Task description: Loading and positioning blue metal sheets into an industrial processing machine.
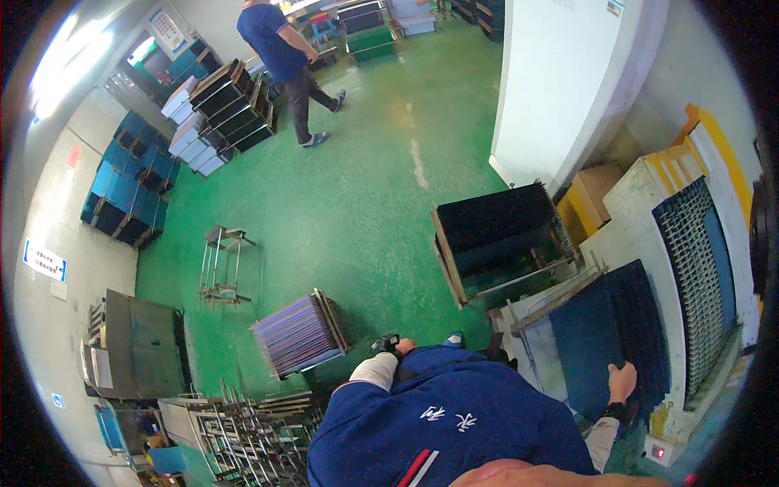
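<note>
Left side: purplish panels [292, 337] are standing in a floor rack [329, 321]. Next, L hand [404, 346] is hanging beside the blue shirt [487, 398] (grip partly hidden, can't tell). Then more dark panels [487, 223] are sitting racked. Far R, R hand [623, 381] is apparently pinching a dark blue panel [586, 349] beside a black stack [645, 325]; prob. midway, w/ that one not yet lifted clear.

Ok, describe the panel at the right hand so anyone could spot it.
Find the white partition, upper right, then the row of dark panels below. The right hand touches the panel at the row's left end. Unlike its neighbours' narrow dark strips, it shows a broad blue face.
</note>
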Motion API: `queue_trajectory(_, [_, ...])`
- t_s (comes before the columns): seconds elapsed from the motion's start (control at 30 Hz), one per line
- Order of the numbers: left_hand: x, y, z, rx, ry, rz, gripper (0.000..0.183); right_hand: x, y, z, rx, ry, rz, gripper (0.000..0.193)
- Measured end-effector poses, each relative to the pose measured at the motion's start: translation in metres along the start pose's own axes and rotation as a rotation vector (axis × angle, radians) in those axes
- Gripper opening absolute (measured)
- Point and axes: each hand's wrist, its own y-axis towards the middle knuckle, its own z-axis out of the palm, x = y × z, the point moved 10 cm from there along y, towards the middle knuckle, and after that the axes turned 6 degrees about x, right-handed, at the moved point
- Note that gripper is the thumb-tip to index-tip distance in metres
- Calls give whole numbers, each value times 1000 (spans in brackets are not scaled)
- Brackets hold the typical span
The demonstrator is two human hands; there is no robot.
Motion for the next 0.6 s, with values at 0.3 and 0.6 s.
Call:
queue_trajectory(0.3, [-11,-15,-9,-46,-35,-75,32,-2,5,4,80,15,38,50])
queue_trajectory(0.6, [-21,10,18,-7,87,315,32,13,-11,-14,-20,-33,-8,50])
